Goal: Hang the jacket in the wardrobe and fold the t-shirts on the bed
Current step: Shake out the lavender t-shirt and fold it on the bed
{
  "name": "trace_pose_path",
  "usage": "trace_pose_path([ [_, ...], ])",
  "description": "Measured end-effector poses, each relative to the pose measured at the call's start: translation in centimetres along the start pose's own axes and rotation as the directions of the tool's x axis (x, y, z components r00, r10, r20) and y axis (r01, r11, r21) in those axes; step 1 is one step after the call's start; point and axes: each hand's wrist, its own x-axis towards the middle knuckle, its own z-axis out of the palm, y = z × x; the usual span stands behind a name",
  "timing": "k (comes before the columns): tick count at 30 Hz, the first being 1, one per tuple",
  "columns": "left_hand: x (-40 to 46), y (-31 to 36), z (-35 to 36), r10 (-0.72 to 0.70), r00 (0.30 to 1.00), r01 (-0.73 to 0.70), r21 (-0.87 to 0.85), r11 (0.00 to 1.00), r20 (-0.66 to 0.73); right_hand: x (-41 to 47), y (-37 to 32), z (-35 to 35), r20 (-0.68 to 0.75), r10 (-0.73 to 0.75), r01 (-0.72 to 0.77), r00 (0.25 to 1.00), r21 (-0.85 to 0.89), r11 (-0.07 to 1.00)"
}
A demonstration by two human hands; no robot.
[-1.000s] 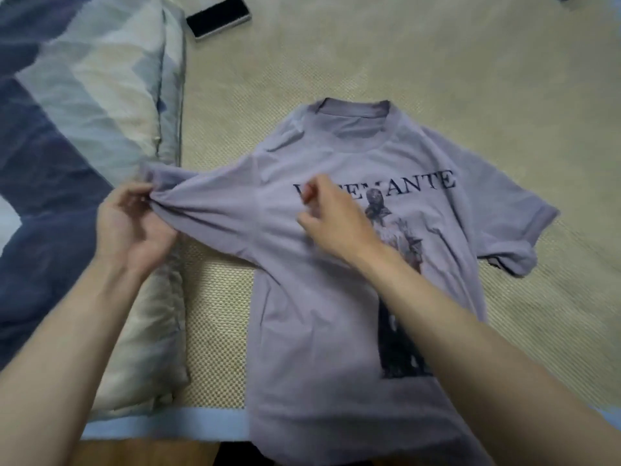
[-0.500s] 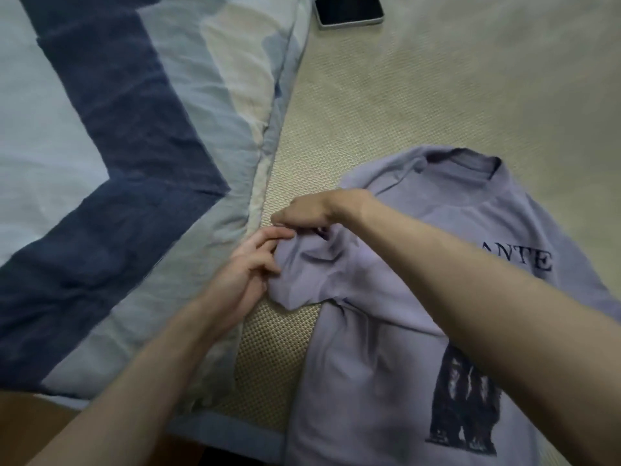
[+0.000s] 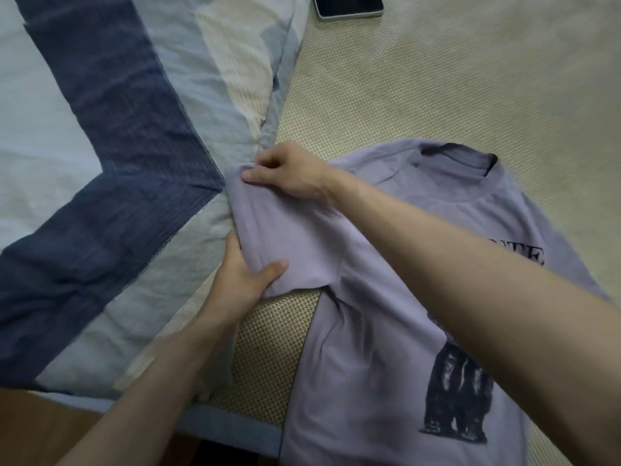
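A woven straw-coloured mat (image 3: 437,89) covers the bed, edged in pale blue. A quilt (image 3: 111,183) patterned in navy, light blue and cream lies along its left side. Brown wooden floor (image 3: 30,432) shows at the lower left. Light is soft and even.

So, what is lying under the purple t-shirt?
Under the t-shirt shows a beige woven mat; its sleeve, held by both hands, reaches the quilt. Anything beneath the shirt's body is covered.

Dim, soft indoor light, muted colours, faint shadow under the right forearm (image 3: 470,280), slight motion blur at its wrist, wide-angle bending at edges, mild glare on the phone (image 3: 349,6).
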Motion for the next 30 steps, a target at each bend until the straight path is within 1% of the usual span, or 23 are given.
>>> trace_pose_path([
  [1, -0.2, -0.4, 0.1, -0.025, 1.000, 0.025, 0.058, 0.998, 0.005, 0.3, 0.2, 0.6, 0.002, -0.019, 0.019, 1.000, -0.001, 1.000],
  [3, -0.4, -1.0, 0.3, -0.065, 0.998, 0.063, 0.128, 0.990, 0.011, 0.6, 1.1, 1.0, 0.005, 0.007, -0.007, 1.000, -0.085, 0.996],
  [4, -0.5, -1.3, 0.3, -0.066, 0.998, 0.064, 0.152, 0.986, 0.009, 0.3, 1.7, 0.6, -0.022, 0.030, -0.033, 0.999, -0.177, 0.984],
  [5, -0.5, -1.4, 0.3, -0.060, 0.998, 0.058, 0.168, 0.984, 0.009, 0.0, 2.6, -0.1, -0.069, 0.023, -0.043, 0.997, -0.314, 0.948],
  [7, -0.4, -1.7, 0.2, -0.070, 0.997, 0.063, 0.194, 0.979, 0.026, -1.3, 4.8, -2.2, -0.175, -0.021, -0.091, 0.984, -0.606, 0.790],
  [8, -0.4, -1.7, 0.1, -0.085, 0.995, 0.074, 0.199, 0.977, 0.045, -2.1, 6.1, -3.3, -0.208, -0.020, -0.133, 0.978, -0.691, 0.710],
  [9, -0.5, -1.7, 0.1, -0.099, 0.993, 0.086, 0.191, 0.978, 0.057, -3.0, 7.5, -4.4, -0.230, 0.008, -0.179, 0.973, -0.733, 0.657],
  [10, -0.4, -1.6, 0.2, -0.108, 0.993, 0.098, 0.179, 0.979, 0.049, -3.8, 8.7, -5.4, -0.249, 0.060, -0.231, 0.967, -0.744, 0.628],
  [12, -0.3, -1.2, 0.7, -0.130, 0.991, 0.123, 0.173, 0.977, 0.033, -4.9, 10.9, -7.2, -0.280, 0.184, -0.332, 0.942, -0.706, 0.625],
  [14, -0.6, -0.9, 1.2, -0.161, 0.981, 0.141, 0.179, 0.974, 0.106, -5.3, 12.4, -8.5, -0.288, 0.253, -0.383, 0.924, -0.677, 0.628],
  [15, -0.8, -0.9, 1.4, -0.178, 0.972, 0.144, 0.208, 0.968, 0.154, -5.2, 13.1, -9.0, -0.294, 0.262, -0.394, 0.919, -0.688, 0.610],
  [16, -0.9, -1.2, 1.5, -0.158, 0.971, 0.108, 0.263, 0.959, 0.178, -5.1, 13.6, -9.4, -0.303, 0.263, -0.401, 0.916, -0.705, 0.586],
  [19, -1.6, -2.3, 1.3, 0.025, 0.982, -0.108, 0.441, 0.891, 0.188, -4.3, 14.3, -10.1, -0.345, 0.223, -0.411, 0.912, -0.736, 0.538],
  [21, -1.5, -3.2, 1.2, 0.040, 0.985, -0.121, 0.519, 0.846, 0.166, -3.8, 14.2, -10.8, -0.359, 0.198, -0.405, 0.912, -0.710, 0.576],
  [22, -1.4, -3.2, 1.3, 0.046, 0.987, -0.120, 0.521, 0.845, 0.152, -3.5, 14.2, -11.3, -0.363, 0.198, -0.402, 0.910, -0.664, 0.630],
  [23, -1.2, -3.1, 1.5, 0.050, 0.987, -0.118, 0.490, 0.864, 0.151, -3.2, 14.0, -11.8, -0.368, 0.211, -0.403, 0.906, -0.593, 0.697],
  [24, -1.0, -2.7, 1.6, 0.019, 0.987, -0.086, 0.428, 0.900, 0.157, -2.9, 13.8, -12.2, -0.369, 0.237, -0.409, 0.899, -0.513, 0.755],
  [25, -0.6, -2.5, 1.8, -0.030, 0.987, -0.022, 0.321, 0.947, 0.156, -2.6, 13.5, -12.6, -0.363, 0.269, -0.419, 0.892, -0.440, 0.794],
  [27, 0.5, -2.5, 1.6, -0.117, 0.983, 0.103, 0.101, 0.989, 0.144, -1.7, 13.1, -13.3, -0.331, 0.310, -0.424, 0.892, -0.370, 0.826],
  [29, 1.3, -2.1, 1.1, -0.176, 0.975, 0.182, -0.041, 0.982, 0.133, -0.7, 12.7, -14.1, -0.295, 0.316, -0.412, 0.902, -0.372, 0.832],
  [30, 1.4, -1.9, 0.7, -0.181, 0.974, 0.195, -0.094, 0.976, 0.138, -0.2, 12.5, -14.4, -0.292, 0.313, -0.407, 0.904, -0.364, 0.838],
])
